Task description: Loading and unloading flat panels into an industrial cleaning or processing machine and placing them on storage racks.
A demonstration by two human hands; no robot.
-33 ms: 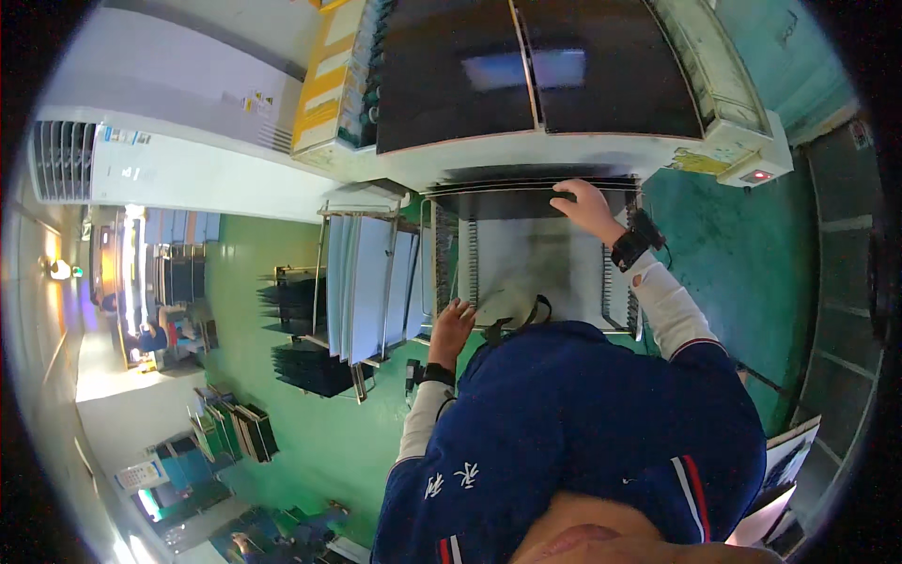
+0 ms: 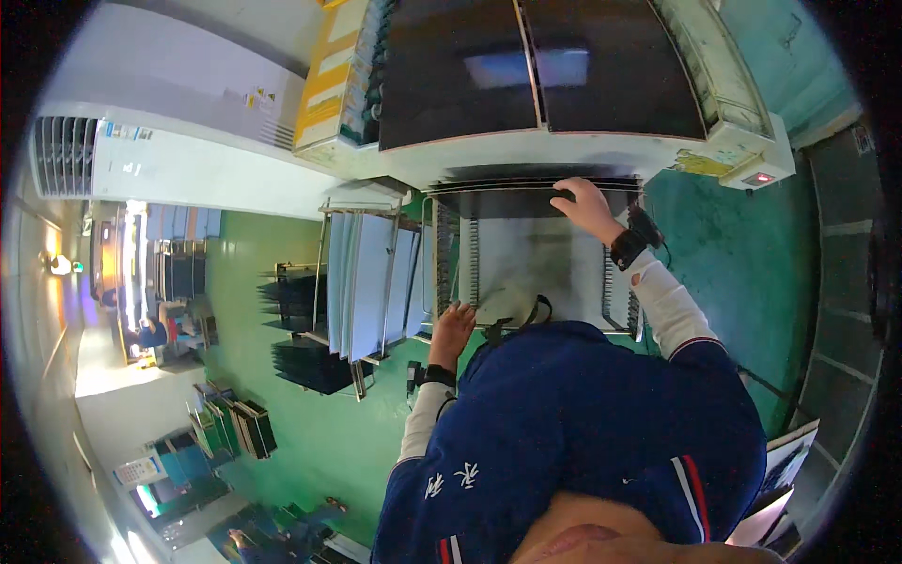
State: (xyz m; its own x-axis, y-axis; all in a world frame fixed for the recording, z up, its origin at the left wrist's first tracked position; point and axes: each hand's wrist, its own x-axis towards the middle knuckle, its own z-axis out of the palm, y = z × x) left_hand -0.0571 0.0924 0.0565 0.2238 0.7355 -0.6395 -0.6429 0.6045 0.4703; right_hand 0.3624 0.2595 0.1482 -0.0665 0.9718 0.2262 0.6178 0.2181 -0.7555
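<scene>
A slotted rack (image 2: 611, 282) stands in front of me, below the front edge of a machine. Several thin dark panels (image 2: 498, 199) stand on edge at its far end. My right hand (image 2: 586, 209) is at the top edge of these panels, right of their middle. Its thumb and fingers close over the edge of the nearest dark panel. My left hand (image 2: 453, 333) is by the near left corner of the rack, its fingers stretched out and nothing visible in them. Whether it touches the rack's frame I cannot tell.
Two large dark panels (image 2: 460, 85) lie on the machine beyond the rack. To the left stands a rack of pale blue-white boards (image 2: 357, 282), with dark boards (image 2: 305, 367) beside it. A red-lit switch (image 2: 759, 178) sits at the machine's right corner. Other people are far left.
</scene>
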